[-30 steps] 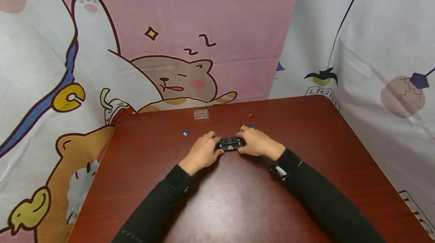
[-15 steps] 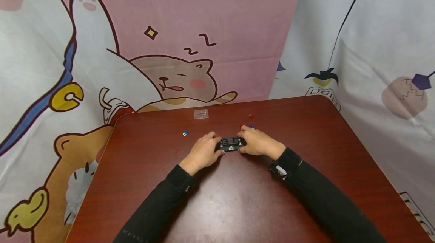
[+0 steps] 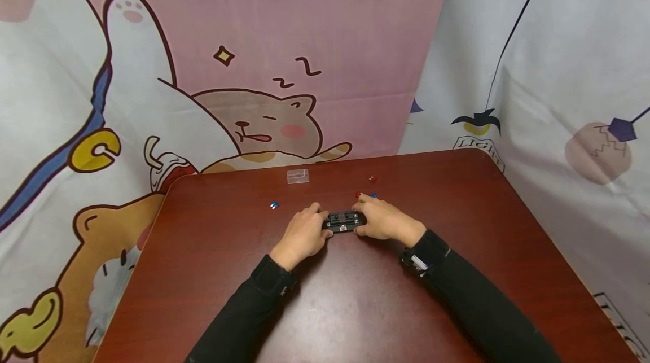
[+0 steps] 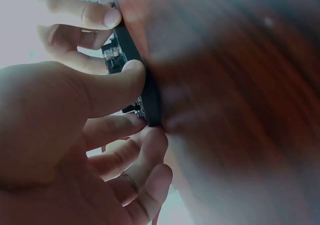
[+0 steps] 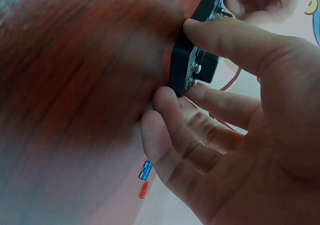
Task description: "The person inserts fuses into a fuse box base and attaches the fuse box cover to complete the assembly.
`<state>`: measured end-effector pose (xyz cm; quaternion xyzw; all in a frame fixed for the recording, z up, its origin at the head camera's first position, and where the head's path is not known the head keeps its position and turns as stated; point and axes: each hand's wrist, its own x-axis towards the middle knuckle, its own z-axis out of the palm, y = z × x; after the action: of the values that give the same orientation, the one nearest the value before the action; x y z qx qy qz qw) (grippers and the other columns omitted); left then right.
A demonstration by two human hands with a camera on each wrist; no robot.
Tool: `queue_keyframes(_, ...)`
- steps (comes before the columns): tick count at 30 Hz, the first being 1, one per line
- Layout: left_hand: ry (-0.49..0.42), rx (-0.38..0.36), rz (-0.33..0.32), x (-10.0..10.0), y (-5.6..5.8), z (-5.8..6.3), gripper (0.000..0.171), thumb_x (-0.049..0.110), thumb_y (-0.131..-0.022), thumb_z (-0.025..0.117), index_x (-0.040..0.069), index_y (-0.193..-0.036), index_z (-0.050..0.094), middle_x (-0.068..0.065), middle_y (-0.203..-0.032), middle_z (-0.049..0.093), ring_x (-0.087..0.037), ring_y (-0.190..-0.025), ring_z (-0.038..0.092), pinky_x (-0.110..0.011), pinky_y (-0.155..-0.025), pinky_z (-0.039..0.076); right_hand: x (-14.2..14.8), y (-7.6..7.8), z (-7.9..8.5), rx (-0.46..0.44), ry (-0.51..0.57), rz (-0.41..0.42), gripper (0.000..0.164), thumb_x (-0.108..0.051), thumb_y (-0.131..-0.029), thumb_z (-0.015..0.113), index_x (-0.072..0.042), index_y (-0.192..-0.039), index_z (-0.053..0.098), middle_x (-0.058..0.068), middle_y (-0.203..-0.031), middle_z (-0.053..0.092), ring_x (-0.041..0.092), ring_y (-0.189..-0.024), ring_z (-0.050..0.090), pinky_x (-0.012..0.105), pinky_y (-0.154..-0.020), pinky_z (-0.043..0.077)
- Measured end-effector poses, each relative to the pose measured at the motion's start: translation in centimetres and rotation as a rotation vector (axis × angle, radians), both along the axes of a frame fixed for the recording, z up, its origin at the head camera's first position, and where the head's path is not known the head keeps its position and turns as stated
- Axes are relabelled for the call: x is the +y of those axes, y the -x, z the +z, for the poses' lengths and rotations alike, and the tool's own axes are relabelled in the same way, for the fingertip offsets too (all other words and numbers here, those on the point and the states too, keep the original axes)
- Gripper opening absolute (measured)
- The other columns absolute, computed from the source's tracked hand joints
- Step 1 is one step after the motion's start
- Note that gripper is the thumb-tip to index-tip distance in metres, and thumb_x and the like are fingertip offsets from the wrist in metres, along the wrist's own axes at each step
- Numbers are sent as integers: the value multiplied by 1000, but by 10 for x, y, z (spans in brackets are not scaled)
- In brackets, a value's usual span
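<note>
1. the black block is held between both hands, toward the far side of the table.
2. its left end is gripped by the left hand.
3. its right end, where screws are seen, is gripped by the right hand.
4. a clear box is placed near the table's far edge.
5. a blue piece is seen left of the block, a red piece beyond the right hand.

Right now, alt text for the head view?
A person's left grip and right grip hold opposite ends of a small black block at a reddish-brown table. Farther back lie a clear box, a blue piece at left, and red pieces and another blue one at right; cartoon-printed cloth hangs behind.
</note>
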<state>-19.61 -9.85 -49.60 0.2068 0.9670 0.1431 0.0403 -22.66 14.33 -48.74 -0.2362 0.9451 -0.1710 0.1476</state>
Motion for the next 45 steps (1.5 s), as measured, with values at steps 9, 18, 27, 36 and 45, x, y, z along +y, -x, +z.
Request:
queue_keyframes(9,-34,-42,26,-1,0,-2,51,31,-104,79,6,-148,68,-10,-136,64,-27,-110,68,-49,-100,59,1,1,0,-1,4,-4,59,-34,-99,83,-10,-150,67,17,-171,48,41,-150,56,61,-120,49)
queue_keyframes(18,-47,-68,48,0,-3,-4,52,31,-104,79,7,-149,68,-9,-138,63,-28,-114,69,-51,-99,60,12,8,13,8,24,24,46,-31,-104,78,-10,-145,72,19,-161,60,40,-148,59,62,-122,48)
queue_keyframes(27,-63,-70,42,0,-3,-5,49,30,-107,76,6,-149,67,-9,-140,60,-25,-104,68,-48,-92,61,44,40,29,198,163,-127,28,-19,-108,70,-5,-130,80,16,-134,78,34,-117,72,56,-100,59)
queue_keyframes(36,-45,-75,44,-1,-2,-3,50,32,-107,75,8,-151,66,-8,-142,60,-24,-104,69,-46,-93,61,53,74,19,192,120,-226,24,-23,-108,70,-7,-122,82,16,-125,79,31,-103,71,53,-94,59)
queue_keyframes(45,-54,-70,47,0,-4,-2,49,31,-107,76,8,-148,67,-8,-140,60,-24,-101,68,-46,-91,61,44,98,4,146,4,-331,29,-33,-108,70,-8,-106,83,13,-103,79,31,-90,70,51,-86,58)
